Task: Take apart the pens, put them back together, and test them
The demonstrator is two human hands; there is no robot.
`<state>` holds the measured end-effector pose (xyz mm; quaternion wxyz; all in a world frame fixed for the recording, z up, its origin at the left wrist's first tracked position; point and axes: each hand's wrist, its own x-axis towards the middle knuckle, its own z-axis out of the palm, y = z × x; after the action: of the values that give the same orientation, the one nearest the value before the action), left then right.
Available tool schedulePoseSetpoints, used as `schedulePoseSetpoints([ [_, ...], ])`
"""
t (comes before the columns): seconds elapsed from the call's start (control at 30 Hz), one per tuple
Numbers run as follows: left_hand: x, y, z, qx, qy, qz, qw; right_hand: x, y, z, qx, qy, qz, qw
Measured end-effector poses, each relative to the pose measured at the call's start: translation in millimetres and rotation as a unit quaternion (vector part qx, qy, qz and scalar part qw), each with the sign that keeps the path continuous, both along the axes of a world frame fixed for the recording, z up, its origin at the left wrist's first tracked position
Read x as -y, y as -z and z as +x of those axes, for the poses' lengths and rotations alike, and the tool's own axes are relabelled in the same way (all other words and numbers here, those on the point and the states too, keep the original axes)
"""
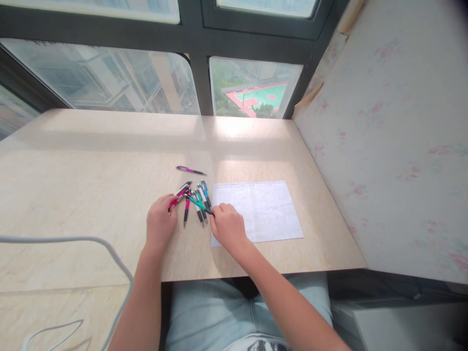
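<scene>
A loose pile of click pens lies on the pale tabletop (109,180), in pink, green, blue and white with black grips. At the pile's left side, my left hand (161,220) has its fingers closed around a pink pen (179,196). My right hand (229,223) pinches the black grip end of a green pen (196,201), which slants across the other pens. A blue pen (205,191) rests at the pile's right edge. Lying apart behind the pile is a purple pen (190,170). A white sheet of paper (263,209) lies flat beside the pile, partly under my right hand.
A grey cable (80,239) curves over the table's left side, and a thinner white cord (54,336) lies at lower left. Windows with dark frames (199,73) stand behind the table. A flower-patterned wall (395,146) borders it on the right.
</scene>
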<state>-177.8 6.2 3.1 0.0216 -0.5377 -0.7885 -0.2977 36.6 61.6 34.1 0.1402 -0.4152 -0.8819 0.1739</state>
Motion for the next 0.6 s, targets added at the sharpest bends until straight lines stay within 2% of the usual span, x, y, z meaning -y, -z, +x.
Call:
schedulePoseSetpoints([
  [0.2, -24, -4.9, -9, 0.022, -0.019, 0.015, 0.999, -21, 7.1, -18, -0.027, -0.025, 0.025, 0.999],
  [0.4, -66, -6.4, -26, -0.007, -0.01, 0.045, 0.999, -28, 9.4, -34, -0.052, -0.016, 0.053, 0.997],
  [0.5, -85, -4.4, -27, -0.038, 0.032, 0.015, 0.999, -24, 10.4, -30, -0.061, -0.024, 0.053, 0.996],
  [0.6, -98, -1.1, -27, -0.055, 0.043, -0.028, 0.997, -21, 12.9, -27, -0.058, -0.041, 0.065, 0.995],
])
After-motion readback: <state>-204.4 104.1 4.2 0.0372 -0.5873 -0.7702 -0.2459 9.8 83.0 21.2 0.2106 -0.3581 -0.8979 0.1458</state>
